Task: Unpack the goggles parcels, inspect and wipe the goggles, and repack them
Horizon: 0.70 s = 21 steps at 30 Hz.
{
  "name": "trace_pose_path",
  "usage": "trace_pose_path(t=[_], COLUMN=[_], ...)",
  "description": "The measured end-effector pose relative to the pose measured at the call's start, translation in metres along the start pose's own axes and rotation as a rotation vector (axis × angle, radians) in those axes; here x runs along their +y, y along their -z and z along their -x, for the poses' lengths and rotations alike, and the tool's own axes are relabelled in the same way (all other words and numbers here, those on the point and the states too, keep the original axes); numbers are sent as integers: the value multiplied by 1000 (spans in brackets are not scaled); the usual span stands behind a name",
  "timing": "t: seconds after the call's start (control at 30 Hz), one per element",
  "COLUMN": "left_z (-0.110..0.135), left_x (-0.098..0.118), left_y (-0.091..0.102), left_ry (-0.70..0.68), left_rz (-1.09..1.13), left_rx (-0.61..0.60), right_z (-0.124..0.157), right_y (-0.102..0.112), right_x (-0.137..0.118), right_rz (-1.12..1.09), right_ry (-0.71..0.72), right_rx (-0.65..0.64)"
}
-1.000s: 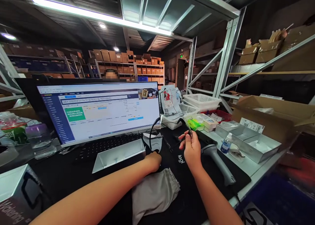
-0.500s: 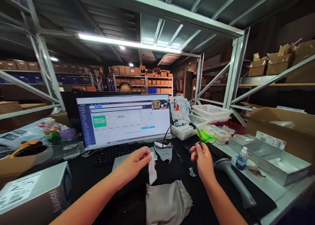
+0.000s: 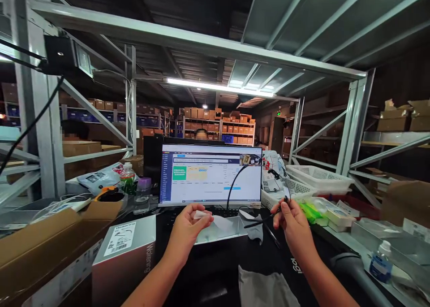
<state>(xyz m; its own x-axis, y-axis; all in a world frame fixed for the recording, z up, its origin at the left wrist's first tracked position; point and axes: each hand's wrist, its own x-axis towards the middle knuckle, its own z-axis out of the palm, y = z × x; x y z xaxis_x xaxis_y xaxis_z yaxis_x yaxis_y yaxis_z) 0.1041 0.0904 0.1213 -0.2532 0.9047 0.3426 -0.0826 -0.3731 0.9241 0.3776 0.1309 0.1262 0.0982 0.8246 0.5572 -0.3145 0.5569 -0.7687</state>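
My left hand (image 3: 191, 228) pinches a small white paper-like piece (image 3: 200, 214) between thumb and fingers, just above a shallow pale tray (image 3: 220, 235). My right hand (image 3: 294, 219) is closed on a thin black curved cord-like thing (image 3: 260, 222); its exact kind is unclear. One dark arc (image 3: 233, 183) of it seems to rise in front of the monitor (image 3: 211, 190). Below and between my hands lies a grey cloth pouch (image 3: 265, 289), cut off by the bottom edge. A smaller grey cloth (image 3: 257, 233) sits beside the tray, near a dark pen-like stick (image 3: 272, 236).
A silver box (image 3: 124, 253) and an open cardboard box (image 3: 43, 248) stand at the left. White baskets (image 3: 319, 179) are behind my right hand. A barcode scanner (image 3: 352, 269) and a small spray bottle (image 3: 381, 262) lie to the right. Metal rack posts (image 3: 358, 118) frame the desk.
The view has turned left, so things sit further right in it. The tray under my left hand shows more. Both hands still hold the same things; the black arc has tilted.
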Motion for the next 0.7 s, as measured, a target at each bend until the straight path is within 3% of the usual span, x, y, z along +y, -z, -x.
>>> trace_pose_path(t=[0.13, 0.3, 0.47, 0.7], left_z=[-3, -3, -1, 4], left_x=[-8, -13, -10, -11], left_y=[6, 16, 20, 14], left_ry=[-60, -90, -120, -104], left_rz=[23, -22, -19, 11], left_rx=[61, 149, 149, 134], right_z=[-6, 12, 20, 10], right_y=[-37, -67, -66, -53], right_x=[-16, -11, -2, -5], right_rz=[-32, 56, 145, 55], right_ry=[51, 107, 104, 71], right_rx=[-64, -118, -131, -85])
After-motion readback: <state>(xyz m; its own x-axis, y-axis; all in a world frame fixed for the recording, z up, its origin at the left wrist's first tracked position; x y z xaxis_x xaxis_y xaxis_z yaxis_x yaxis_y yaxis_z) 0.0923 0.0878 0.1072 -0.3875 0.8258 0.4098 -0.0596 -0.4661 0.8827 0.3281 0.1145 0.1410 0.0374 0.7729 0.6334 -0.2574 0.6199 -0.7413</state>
